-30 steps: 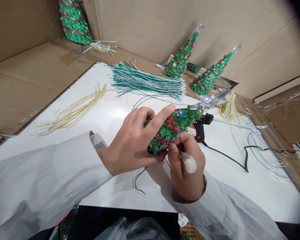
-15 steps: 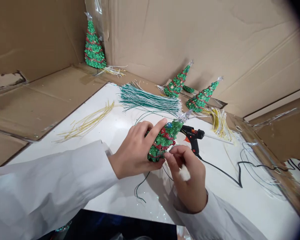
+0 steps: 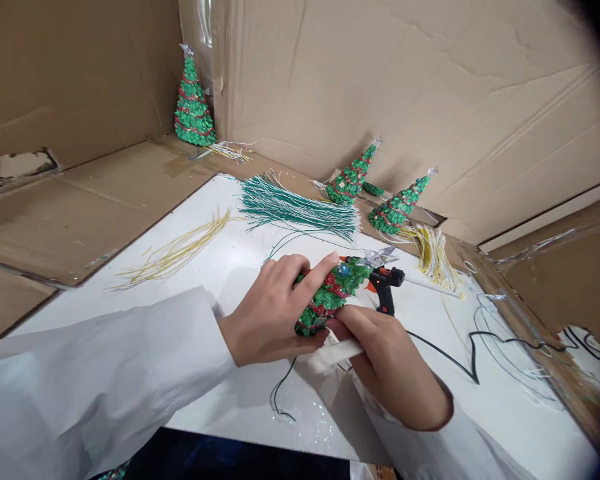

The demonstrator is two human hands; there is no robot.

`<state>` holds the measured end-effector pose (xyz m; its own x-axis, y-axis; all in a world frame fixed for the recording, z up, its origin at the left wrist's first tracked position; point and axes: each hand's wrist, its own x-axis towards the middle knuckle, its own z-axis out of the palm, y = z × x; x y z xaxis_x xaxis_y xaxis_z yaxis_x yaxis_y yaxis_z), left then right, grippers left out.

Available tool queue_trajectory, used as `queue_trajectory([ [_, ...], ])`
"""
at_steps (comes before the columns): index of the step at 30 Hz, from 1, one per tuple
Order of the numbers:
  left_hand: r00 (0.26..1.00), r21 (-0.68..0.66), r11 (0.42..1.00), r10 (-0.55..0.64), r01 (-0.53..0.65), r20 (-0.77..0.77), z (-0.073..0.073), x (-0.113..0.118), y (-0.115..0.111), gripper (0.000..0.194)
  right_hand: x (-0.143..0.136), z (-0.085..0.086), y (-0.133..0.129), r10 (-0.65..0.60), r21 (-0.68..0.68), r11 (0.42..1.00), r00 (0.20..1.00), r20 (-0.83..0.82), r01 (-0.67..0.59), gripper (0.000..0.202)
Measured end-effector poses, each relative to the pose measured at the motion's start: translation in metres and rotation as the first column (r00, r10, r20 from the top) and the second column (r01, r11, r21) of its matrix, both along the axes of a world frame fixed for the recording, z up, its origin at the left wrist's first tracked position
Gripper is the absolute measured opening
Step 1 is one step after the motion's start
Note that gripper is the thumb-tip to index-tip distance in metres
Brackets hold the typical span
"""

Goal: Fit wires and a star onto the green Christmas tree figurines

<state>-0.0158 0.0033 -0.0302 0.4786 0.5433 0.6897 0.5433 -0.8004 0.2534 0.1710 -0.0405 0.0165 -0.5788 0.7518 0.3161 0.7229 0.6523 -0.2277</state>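
Observation:
My left hand (image 3: 275, 310) is wrapped round a small green Christmas tree (image 3: 325, 300) with red garlands, a blue bauble and a clear star at its tip. The tree leans with its star toward the upper right. My right hand (image 3: 390, 360) is closed near the tree's base, its fingertips hidden against the underside. A white, fuzzy-looking strip (image 3: 337, 355) sticks out leftward from under its fingers; its kind is unclear. Dark green wire (image 3: 279, 400) hangs below the tree. Just behind lies a black glue gun (image 3: 385, 297) with an orange trigger, partly covered by the tree.
Bundles of green-and-white wires (image 3: 300, 208) and yellow wires (image 3: 180, 253) lie on the white board (image 3: 220, 393). Finished-looking trees stand at the back left (image 3: 194, 110) and back right (image 3: 400, 203). A black cord (image 3: 445, 350) runs right. Cardboard walls (image 3: 380, 73) enclose the space.
My right hand has turned over, its back now facing up, and the white strip points left beneath the tree. My left hand keeps its grip on the tree. The view has shifted slightly.

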Motion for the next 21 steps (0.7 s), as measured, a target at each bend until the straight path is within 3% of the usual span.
queue_trajectory([
  [7,0.999,0.06,0.998,-0.008,0.005,0.034,0.003,0.0,0.001,0.086,0.001,-0.009,0.001,0.059,-0.116,0.989,0.972,-0.228,-0.087,0.026],
  [13,0.997,0.086,0.994,-0.072,0.068,0.041,0.006,-0.003,-0.003,0.075,-0.007,-0.024,-0.014,-0.101,-0.047,0.995,0.921,-0.377,0.09,0.028],
  [17,0.996,0.135,0.99,-0.059,0.05,0.065,0.008,-0.003,-0.005,0.064,-0.011,-0.031,-0.025,-0.246,-0.206,0.966,0.82,-0.517,0.16,0.037],
  [21,0.987,0.071,0.995,0.061,-0.072,0.147,0.011,-0.007,0.007,0.075,0.002,-0.033,-0.033,-0.363,-0.351,0.925,0.62,-0.695,0.147,0.037],
])
